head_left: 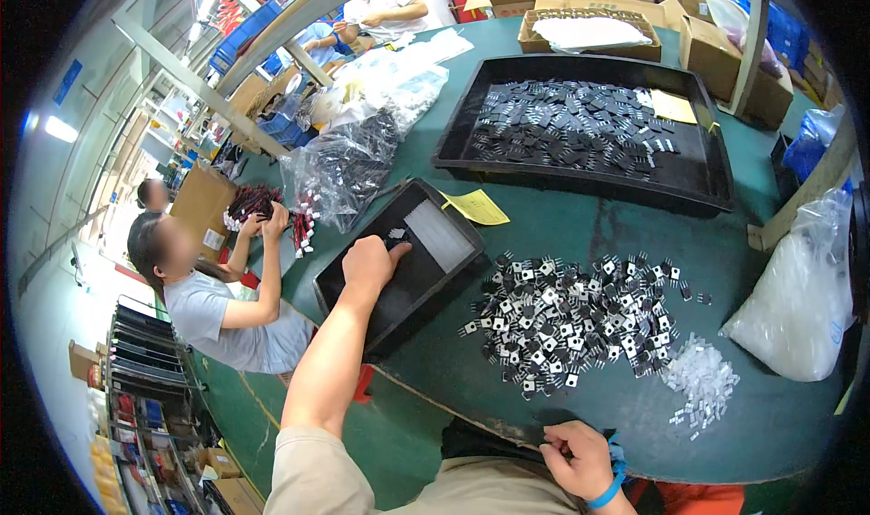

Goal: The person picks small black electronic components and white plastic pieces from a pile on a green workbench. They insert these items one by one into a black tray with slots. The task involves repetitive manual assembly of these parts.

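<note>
My left hand (pixel 367 263) reaches into a small black tray (pixel 399 306), its fingers curled and mostly hidden. A few small dark and pale pieces (pixel 397 235) show by its fingertips; I cannot tell whether they are held. Inside that tray, rows of pale pieces (pixel 437 234) lie at the far end. By the table's front edge, my right hand (pixel 578 459), with a blue band at the wrist, is closed with fingers bent together; anything in it is hidden. Beyond it lie a pile of black three-legged transistors (pixel 571 320) with pale faces and a heap of small translucent white pieces (pixel 702 379).
A large black tray (pixel 580 184) of black transistors stands at the back. A bag of white pieces (pixel 797 306) sits at right. Clear plastic bags (pixel 340 170) lie at left, near a seated person (pixel 227 306) handling red and black wires. Metal posts (pixel 811 189) rise from the table.
</note>
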Available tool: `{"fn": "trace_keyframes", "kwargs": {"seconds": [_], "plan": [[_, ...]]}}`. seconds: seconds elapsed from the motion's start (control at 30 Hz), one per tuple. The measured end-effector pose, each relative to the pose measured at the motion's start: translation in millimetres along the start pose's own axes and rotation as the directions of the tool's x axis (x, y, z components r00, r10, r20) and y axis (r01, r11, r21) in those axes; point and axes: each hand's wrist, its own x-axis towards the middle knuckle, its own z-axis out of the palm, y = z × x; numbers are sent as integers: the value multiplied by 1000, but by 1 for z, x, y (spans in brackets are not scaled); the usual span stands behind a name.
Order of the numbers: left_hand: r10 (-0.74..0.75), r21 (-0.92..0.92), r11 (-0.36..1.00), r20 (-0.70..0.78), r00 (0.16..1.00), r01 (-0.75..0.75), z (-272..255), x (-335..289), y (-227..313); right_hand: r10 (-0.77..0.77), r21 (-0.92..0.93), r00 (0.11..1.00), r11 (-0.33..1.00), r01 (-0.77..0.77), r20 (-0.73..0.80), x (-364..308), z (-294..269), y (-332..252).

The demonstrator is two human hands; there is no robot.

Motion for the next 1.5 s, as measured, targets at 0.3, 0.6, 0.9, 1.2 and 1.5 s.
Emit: {"fn": "trace_keyframes", "kwargs": {"seconds": [0.3,0.6,0.9,1.2,1.5], "plan": [[-144,-411,905,-47,989,112,37,1,-27,4,-43,1000,999,-3,15,0,1,1],[-198,-531,832,-17,980,159,23,0,-25,36,-54,999,998,-35,19,0,1,-1],[242,-343,908,-36,970,-239,-5,-7,-41,43,-69,999,997,-42,15,2,4,-4],[539,-562,709,42,841,-426,-87,-40,-8,42,-73,999,996,-41,0,24,2,-36],[946,-713,266,63,318,-649,-105,-137,39,2,141,1000,990,2,-26,77,45,-61]]}}
